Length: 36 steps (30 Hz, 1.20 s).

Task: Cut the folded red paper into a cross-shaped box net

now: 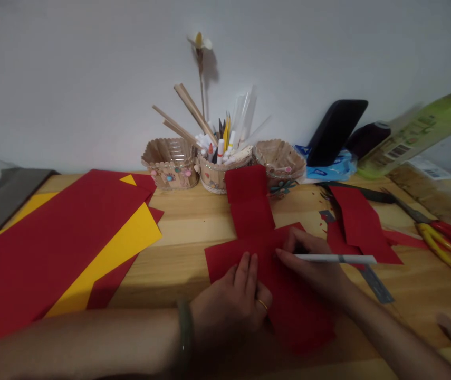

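Note:
A cross-shaped piece of red paper [245, 216] lies on the wooden table, its upper arm creased and bent up against the baskets. My left hand [233, 301], with a ring and a bracelet on it, rests on the paper's left arm, its foremost fingers stretched out flat. A slim white pen [355, 259] is held in my right hand [316, 264], lying nearly level with its end pointing right. The right fingertips touch the red paper near its middle; the pen's other end is hidden by the fingers.
Red and yellow sheets [63, 237] lie at the left. Small baskets [170, 163] with pens and sticks stand by the wall. Red scraps [360, 221], a grey ruler [376, 285], scissors [439, 232], a black phone [336, 129] and a tilted green bottle [419, 132] are at the right.

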Available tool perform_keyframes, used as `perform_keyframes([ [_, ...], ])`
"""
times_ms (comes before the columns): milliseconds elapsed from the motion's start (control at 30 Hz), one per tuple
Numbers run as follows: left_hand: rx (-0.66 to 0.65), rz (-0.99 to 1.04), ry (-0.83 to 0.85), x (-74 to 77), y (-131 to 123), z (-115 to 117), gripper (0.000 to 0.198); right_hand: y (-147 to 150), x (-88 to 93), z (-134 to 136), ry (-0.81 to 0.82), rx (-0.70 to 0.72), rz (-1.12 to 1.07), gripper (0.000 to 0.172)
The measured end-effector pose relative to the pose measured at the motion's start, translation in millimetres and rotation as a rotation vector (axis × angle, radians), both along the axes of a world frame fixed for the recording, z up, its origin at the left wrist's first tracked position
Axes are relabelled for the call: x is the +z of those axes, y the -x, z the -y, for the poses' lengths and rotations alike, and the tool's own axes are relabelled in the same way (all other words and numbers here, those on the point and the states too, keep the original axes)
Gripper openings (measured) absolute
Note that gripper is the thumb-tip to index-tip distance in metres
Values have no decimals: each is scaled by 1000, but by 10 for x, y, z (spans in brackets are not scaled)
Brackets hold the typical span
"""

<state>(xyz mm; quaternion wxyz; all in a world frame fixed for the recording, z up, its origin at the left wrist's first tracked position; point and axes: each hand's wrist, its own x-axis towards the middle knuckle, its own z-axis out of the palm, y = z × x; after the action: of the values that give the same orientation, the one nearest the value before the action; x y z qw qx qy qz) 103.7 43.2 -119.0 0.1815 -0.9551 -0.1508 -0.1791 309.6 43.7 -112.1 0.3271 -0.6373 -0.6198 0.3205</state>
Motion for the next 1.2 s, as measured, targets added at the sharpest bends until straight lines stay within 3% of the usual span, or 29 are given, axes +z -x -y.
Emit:
perform_keyframes([
  [433,12,-15,9,15,-2,-1,13,23,19,-22,-17,-51,10,26],
  [700,9,-26,13,9,2,0,13,11,10,1,20,10,-51,26],
  [1000,8,-15,11,30,9,11,16,-8,36,-79,-42,-196,-273,34],
  [1200,5,-20,21,25,5,10,14,19,152,-114,-37,-199,-310,31],
])
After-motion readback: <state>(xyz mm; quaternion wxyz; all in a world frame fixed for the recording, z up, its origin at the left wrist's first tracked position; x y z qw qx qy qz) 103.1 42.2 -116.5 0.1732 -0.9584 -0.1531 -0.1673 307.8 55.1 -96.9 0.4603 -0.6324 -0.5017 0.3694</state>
